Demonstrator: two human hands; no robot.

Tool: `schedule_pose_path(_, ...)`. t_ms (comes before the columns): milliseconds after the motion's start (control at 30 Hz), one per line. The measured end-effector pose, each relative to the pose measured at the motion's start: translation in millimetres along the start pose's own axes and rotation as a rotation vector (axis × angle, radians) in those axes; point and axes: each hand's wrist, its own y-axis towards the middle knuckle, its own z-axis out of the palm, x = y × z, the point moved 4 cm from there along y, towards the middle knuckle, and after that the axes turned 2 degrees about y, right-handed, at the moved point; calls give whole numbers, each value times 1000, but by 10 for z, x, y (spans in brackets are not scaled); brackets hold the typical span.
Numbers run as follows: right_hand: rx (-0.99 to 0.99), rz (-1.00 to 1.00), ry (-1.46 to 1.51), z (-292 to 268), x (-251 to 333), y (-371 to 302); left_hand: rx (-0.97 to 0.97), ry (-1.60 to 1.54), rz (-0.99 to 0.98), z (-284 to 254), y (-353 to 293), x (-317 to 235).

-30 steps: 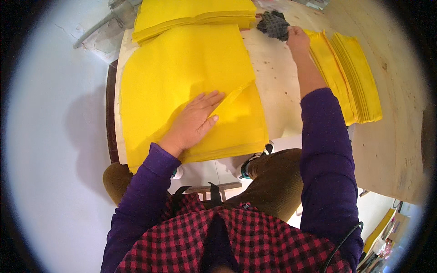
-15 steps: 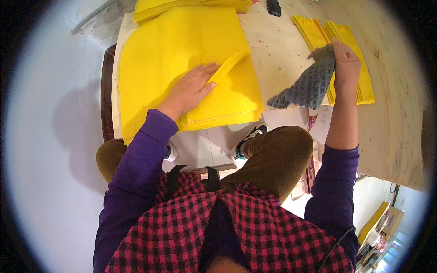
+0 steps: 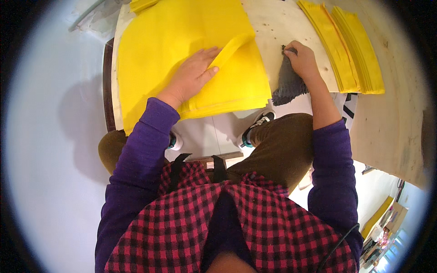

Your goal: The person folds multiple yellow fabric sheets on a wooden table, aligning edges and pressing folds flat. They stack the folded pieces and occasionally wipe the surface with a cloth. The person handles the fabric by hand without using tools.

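My left hand (image 3: pixel 193 75) lies flat on a stack of yellow fabric sheets (image 3: pixel 159 50), fingers stretched out and thumb apart. Beside its fingers, a narrow strip along the top sheet is turned over as a folded flap (image 3: pixel 234 45). To the right of the stack, my right hand (image 3: pixel 301 61) pinches a dark grey textured cloth (image 3: pixel 289 79) by its upper end. The cloth hangs down past the table's front edge, close to the stack's right corner.
Two narrow bundles of folded yellow fabric, a left one (image 3: pixel 330 45) and a right one (image 3: pixel 359 50), lie on the wooden table (image 3: pixel 268 22) at right. More yellow fabric (image 3: pixel 143 4) sits at the far left. A pale wall (image 3: pixel 50 136) stands on the left.
My right hand has swung left with the grey cloth, from over the yellow bundles to beside the stack. My left hand stays on the sheets. The view has shifted slightly.
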Motion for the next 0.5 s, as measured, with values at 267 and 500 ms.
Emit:
schedule_pose_path(267, -37, 49, -57, 45, 44, 32, 6, -22, -4, 3, -14, 3)
schedule_pose_path(500, -164, -394, 107, -167, 386, -137, 4, -12, -14, -3, -19, 0)
